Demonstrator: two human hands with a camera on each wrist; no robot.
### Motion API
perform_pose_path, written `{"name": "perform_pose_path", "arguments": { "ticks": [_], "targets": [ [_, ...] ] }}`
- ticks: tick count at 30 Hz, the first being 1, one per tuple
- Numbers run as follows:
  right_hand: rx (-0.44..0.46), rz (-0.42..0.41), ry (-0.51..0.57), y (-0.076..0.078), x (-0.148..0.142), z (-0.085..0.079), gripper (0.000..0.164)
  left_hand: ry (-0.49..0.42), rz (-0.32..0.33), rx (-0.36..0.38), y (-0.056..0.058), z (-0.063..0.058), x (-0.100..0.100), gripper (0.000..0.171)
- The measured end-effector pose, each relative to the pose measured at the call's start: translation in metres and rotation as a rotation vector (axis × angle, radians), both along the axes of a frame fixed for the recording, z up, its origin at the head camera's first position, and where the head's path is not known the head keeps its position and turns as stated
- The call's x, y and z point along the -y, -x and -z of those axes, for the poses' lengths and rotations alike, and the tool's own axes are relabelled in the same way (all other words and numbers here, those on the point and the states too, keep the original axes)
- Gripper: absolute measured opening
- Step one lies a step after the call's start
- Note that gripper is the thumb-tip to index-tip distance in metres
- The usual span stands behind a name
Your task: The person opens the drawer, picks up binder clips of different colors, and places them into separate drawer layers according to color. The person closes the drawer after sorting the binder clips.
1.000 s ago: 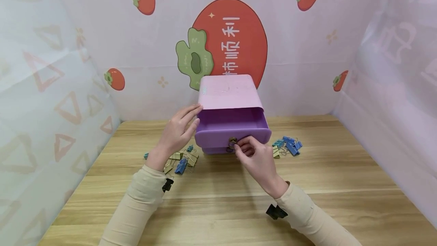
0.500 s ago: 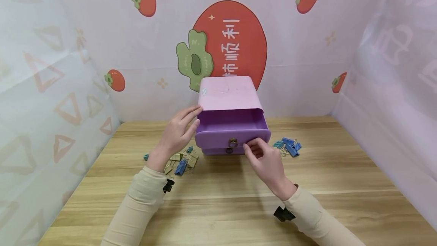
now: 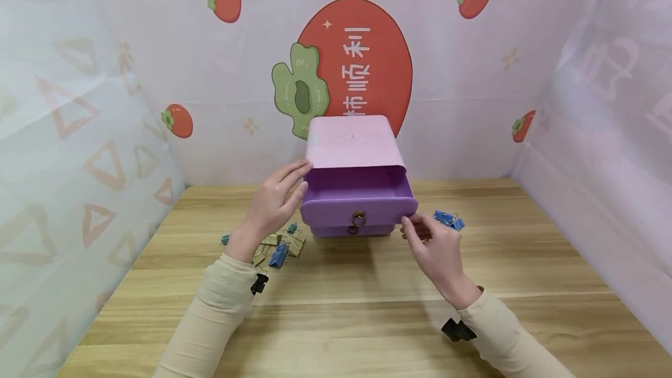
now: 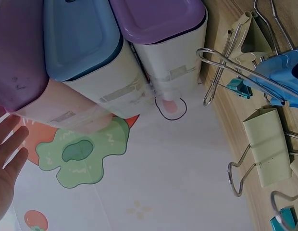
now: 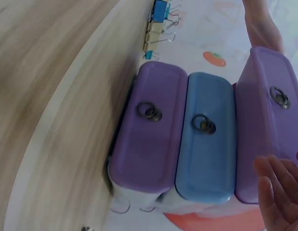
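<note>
Left hand (image 3: 273, 198), fingers straight, touches the cabinet (image 3: 353, 143) at its left edge; right hand (image 3: 437, 249), relaxed, just beside its pulled-out drawer (image 3: 331, 213); clips (image 3: 278, 255) flank it.

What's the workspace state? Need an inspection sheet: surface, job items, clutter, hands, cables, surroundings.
Surface: wood-grain table.
Job items: pink cabinet, purple top drawer pulled out; blue middle drawer and purple bottom drawer appear shut. Left binder clips and right binder clips loose on the table, the latter partly hidden.
Clutter: nothing seen.
Left hand: fingertips at the cabinet's left front edge.
Right hand: by the top drawer's right front corner, no clip seen in it; contact unclear.
Cables: nothing seen.
Surroundings: pale backdrop with persimmon prints.
</note>
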State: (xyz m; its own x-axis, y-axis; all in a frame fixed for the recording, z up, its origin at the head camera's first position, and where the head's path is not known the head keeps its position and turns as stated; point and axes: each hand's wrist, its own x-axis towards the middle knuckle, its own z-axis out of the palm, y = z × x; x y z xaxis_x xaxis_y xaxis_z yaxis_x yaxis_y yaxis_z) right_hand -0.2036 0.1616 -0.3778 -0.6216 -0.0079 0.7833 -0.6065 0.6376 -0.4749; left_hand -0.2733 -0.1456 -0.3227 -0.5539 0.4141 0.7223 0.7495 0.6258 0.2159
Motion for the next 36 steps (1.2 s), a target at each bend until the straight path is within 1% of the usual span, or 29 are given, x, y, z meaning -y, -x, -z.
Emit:
{"name": "perform_pose_path", "arguments": {
  "ticks": [3, 10, 16, 20, 27, 36],
  "targets": [
    [0.001, 0.028, 0.006, 0.001, -0.010, 0.002, 0.012, 0.000, -0.002, 0.000, 0.000, 0.000, 0.000, 0.040],
    [0.019, 0.132, 0.002, 0.006, -0.033, 0.009, 0.013, 0.003, -0.005, 0.002, 0.001, 0.000, 0.000, 0.039],
    [0.043, 0.153, -0.032, 0.012, -0.046, 0.016, 0.014, 0.005, -0.005, 0.004, 0.001, 0.000, 0.000, 0.039],
    [0.071, 0.169, -0.067, 0.018, -0.052, 0.022, 0.014, 0.005, -0.007, 0.004, 0.001, 0.000, 0.000, 0.040],
    [0.180, 0.223, -0.131, 0.032, -0.060, 0.028, 0.016, 0.017, -0.012, 0.002, 0.001, 0.000, 0.000, 0.040],
    [0.331, 0.225, -0.189, 0.046, -0.066, 0.036, 0.018, 0.026, -0.004, -0.007, 0.001, 0.000, 0.001, 0.040]
  ]
}}
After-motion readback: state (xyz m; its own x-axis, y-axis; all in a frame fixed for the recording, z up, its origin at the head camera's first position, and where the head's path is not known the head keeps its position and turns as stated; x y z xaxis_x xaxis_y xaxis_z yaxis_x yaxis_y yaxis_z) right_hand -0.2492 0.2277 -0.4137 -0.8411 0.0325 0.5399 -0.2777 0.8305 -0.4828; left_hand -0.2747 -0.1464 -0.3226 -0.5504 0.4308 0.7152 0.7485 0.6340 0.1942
